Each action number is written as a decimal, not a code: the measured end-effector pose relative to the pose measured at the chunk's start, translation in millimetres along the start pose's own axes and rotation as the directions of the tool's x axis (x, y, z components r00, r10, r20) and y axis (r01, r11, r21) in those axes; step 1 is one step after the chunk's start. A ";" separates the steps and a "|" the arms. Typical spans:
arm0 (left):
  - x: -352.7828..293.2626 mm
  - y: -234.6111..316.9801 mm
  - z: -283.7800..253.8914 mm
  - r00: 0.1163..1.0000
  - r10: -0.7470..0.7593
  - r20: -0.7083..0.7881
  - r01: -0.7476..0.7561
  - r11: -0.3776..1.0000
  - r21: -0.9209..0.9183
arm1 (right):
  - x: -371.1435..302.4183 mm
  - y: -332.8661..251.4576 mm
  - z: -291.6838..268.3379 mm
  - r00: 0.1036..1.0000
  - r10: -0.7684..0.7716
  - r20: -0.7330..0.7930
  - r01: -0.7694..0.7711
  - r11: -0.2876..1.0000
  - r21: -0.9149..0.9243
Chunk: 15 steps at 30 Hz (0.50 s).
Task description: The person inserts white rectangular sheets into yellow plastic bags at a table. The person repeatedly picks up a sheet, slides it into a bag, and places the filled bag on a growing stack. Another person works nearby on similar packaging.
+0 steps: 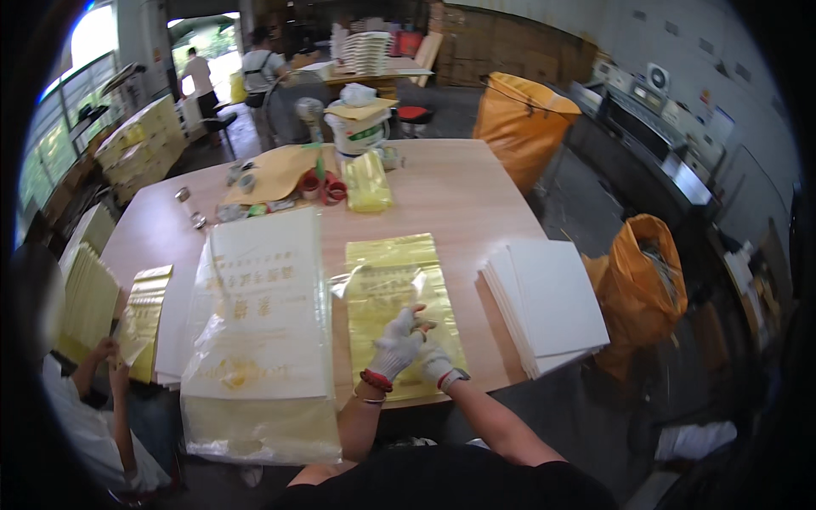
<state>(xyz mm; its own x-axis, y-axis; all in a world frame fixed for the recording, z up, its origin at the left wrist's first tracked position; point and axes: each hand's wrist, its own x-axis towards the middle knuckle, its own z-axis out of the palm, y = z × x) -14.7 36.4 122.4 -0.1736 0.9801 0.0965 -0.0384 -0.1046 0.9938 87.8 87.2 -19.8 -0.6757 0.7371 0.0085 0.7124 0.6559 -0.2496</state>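
Note:
A yellow plastic bag (374,319) lies flat on the table in front of me, with faint printing on it. Over its lower right part is my left hand (396,347), in a white glove with bare fingertips, its fingers reaching forward and apart. Close beside it, my right hand (436,363) rests low on the same bag, also gloved; its fingers partly blend in behind the left hand. To the left lies a large clear plastic sleeve (259,429) around white printed sheets (263,306). A stack of white boards (552,293) sits to the right.
On the table (442,187) are folded yellow bags (367,183), red tape rolls (323,189), brown paper (280,170) and a white bucket (357,132). Orange sacks (523,127) stand at the right. A co-worker's hands (110,353) handle yellow material at left.

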 end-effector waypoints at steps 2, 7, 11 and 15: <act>-2.8 -20.1 -6.9 1.000 0.007 -0.002 -0.006 0.968 0.252 | -34.1 6.8 -17.4 0.993 -0.109 0.039 0.093 0.954 0.284; -35.2 5.7 -2.2 0.926 0.377 0.002 -0.277 0.675 0.684 | -132.5 140.8 -119.6 0.950 -0.090 -0.298 0.054 0.990 -0.129; -58.4 26.3 3.2 0.703 0.710 -0.039 -0.380 0.422 0.823 | -150.2 183.5 -147.4 0.897 0.260 -0.358 -0.291 0.956 -0.033; -72.9 10.4 50.5 0.768 0.641 0.005 -0.576 0.687 0.443 | -155.6 239.1 -127.3 0.746 0.286 -0.601 -0.176 0.956 0.237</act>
<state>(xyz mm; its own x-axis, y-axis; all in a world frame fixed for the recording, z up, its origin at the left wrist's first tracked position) 47.2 -27.6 128.6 -0.1526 0.6864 0.7111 0.5092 -0.5620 0.6518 387.4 150.1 42.4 -0.1862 0.8355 0.5170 0.7548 0.4585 -0.4691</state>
